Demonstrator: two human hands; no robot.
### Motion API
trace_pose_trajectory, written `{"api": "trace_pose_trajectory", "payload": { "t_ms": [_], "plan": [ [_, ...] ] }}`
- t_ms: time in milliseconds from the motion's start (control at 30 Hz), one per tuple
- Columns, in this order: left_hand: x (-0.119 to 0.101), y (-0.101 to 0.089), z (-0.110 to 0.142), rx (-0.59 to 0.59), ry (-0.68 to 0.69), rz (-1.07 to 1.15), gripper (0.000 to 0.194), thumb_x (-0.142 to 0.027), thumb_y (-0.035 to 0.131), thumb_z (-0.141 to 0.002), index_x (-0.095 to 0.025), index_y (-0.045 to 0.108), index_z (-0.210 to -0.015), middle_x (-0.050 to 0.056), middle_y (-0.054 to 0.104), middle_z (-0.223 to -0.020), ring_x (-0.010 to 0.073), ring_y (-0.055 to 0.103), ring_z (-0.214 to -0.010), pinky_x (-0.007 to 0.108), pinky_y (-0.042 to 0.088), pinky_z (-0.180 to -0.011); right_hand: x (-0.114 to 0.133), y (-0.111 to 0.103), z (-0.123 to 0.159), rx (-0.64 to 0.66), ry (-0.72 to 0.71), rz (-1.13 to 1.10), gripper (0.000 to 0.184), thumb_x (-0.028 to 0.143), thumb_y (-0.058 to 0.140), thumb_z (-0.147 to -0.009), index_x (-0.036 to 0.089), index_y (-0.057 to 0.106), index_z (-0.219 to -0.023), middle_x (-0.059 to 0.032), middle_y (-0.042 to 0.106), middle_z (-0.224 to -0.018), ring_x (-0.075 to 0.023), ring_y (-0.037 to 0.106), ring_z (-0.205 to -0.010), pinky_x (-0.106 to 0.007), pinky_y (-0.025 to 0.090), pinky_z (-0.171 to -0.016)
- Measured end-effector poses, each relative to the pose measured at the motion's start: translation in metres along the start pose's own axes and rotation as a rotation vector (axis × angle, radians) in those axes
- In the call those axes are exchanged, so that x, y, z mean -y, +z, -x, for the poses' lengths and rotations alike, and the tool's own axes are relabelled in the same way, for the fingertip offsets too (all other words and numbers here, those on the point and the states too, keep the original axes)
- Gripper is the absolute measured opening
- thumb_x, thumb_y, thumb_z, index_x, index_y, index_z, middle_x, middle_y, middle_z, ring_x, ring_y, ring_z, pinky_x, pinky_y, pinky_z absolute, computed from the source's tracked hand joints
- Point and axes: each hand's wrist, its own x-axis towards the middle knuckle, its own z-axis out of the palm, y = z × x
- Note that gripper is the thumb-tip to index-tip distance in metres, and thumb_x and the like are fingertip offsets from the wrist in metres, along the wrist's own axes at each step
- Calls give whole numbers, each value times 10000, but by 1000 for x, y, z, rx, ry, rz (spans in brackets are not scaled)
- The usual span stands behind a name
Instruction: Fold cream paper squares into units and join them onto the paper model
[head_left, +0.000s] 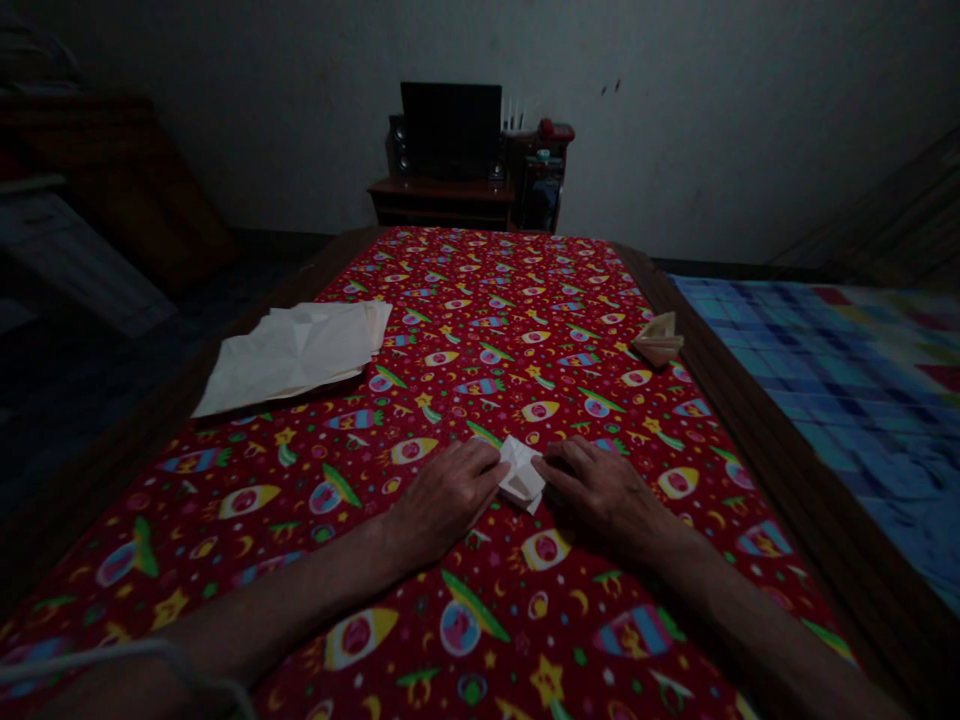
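Between my two hands a small piece of folded white paper [523, 474] rests on the red patterned cloth [480, 400]. My left hand [452, 490] grips its left edge, the fingers curled and the thumb at the near side. On the opposite edge, my right hand [600, 485] pinches the paper with bent fingers. Some of the fingertips are hidden behind the knuckles. A stack of creased pale paper sheets [292, 355] lies to the left, beyond my left hand. Over by the cloth's right side sits another folded paper piece [660, 340], yellowish and pointed.
The cloth covers a long table with a dark wooden edge [720, 400]. Against the far wall stands a desk with a black monitor [451, 125] and speakers. A plaid blue sheet [795, 370] spreads to the right. A white cable [150, 648] crosses my left forearm.
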Motion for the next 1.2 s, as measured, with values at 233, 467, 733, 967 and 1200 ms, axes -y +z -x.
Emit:
{"api": "trace_pose_trajectory", "payload": {
  "t_ms": [233, 467, 733, 967, 1200],
  "plan": [
    [-5, -3, 0, 47, 49, -110, 242, -147, 376, -932, -145, 512, -1132, 79, 579, -983, 193, 518, -896, 332, 448, -770, -1, -3, 0, 47, 5, 50, 300, 166, 531, -837, 140, 552, -1135, -106, 562, -950, -193, 485, -815, -309, 408, -652],
    [-5, -10, 4, 169, 0, -88, 366, -91, 415, -864, -122, 452, -1226, 97, 562, -1077, 232, 504, -966, 357, 450, -788, 4, -1, -3, 46, -5, 136, 224, 137, 500, -850, 91, 578, -1055, -116, 555, -925, -199, 462, -779, -308, 398, -617],
    [4, -2, 7, 169, 15, 39, 707, -21, 417, -723, -119, 242, -1401, 93, 288, -1476, 218, 183, -1374, 427, 223, -1108, 7, -5, -9, 109, -13, 127, 163, 148, 492, -863, 119, 600, -982, -106, 549, -929, -209, 455, -799, -322, 411, -658],
    [7, 1, 3, 262, 2, 75, 845, -36, 434, -645, -171, 167, -1434, 57, 202, -1515, 206, 91, -1406, 468, 145, -1125, 3, 3, -10, 119, 23, 119, 316, 150, 504, -842, 134, 536, -1157, -127, 541, -1007, -218, 455, -842, -345, 394, -702],
    [12, 2, -2, 311, 10, 73, 816, -58, 433, -687, -195, 156, -1442, 31, 226, -1508, 193, 122, -1402, 440, 115, -1133, 3, 2, -6, 139, 98, 90, 468, 129, 491, -812, 173, 447, -1276, -123, 519, -1019, -235, 436, -859, -349, 371, -682]
  ]
}}
